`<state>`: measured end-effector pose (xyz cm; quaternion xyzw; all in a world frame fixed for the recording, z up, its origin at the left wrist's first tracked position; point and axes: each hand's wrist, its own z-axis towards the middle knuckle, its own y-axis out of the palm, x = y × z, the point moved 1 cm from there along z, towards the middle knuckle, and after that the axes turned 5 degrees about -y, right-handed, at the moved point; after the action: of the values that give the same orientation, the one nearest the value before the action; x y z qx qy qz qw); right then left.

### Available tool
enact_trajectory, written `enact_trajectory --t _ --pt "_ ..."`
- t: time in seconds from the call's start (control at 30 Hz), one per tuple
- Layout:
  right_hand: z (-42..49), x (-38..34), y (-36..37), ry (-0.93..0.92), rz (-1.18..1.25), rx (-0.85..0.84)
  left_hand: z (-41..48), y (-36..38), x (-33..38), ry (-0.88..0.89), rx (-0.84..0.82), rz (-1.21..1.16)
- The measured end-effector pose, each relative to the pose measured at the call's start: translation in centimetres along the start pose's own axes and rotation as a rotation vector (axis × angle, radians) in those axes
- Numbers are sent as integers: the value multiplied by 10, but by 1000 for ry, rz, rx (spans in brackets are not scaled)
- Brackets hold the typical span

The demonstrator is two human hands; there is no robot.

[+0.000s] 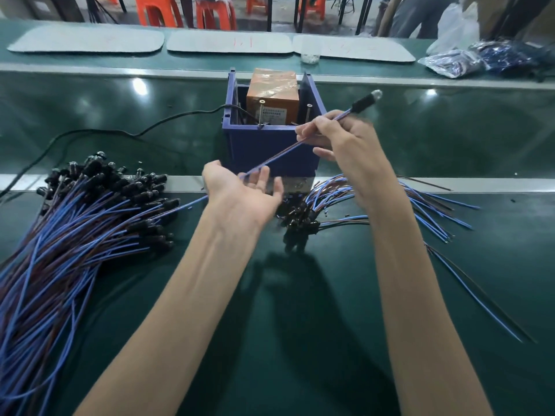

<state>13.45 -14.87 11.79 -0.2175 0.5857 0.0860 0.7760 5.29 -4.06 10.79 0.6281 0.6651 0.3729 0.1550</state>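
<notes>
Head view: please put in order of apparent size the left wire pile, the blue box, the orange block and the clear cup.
1. left wire pile, though it is nearest to the camera
2. blue box
3. orange block
4. clear cup, farthest away, so its true size is unsure

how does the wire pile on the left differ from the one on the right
The left pile is far bigger and denser than the right pile. The left pile's wires run roughly parallel; the right pile's fan out. Both hold blue and brown wires with black ends, on the green table.
</notes>
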Motion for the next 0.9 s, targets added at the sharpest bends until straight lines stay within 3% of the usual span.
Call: enact_trajectory --t 0.17,0.37,0.47,0.6,0.77,0.9 --pt "-1 -3 -9 50 181 -47 -2 1 24 238 52 -166" --pt "0 -2 -4 42 297 -43 -5 4 31 413 -45 -89" --pt "1 -4 -4 -3 482 41 -4 6 29 410 -186 -90" --pt "0 -7 -8 -25 683 91 -1 4 27 292 -268 149" --pt "-1 -7 -8 -15 567 70 2 4 19 190 -297 155" --pt "-2 -6 -8 -28 421 93 2 3 27 446 -250 207"
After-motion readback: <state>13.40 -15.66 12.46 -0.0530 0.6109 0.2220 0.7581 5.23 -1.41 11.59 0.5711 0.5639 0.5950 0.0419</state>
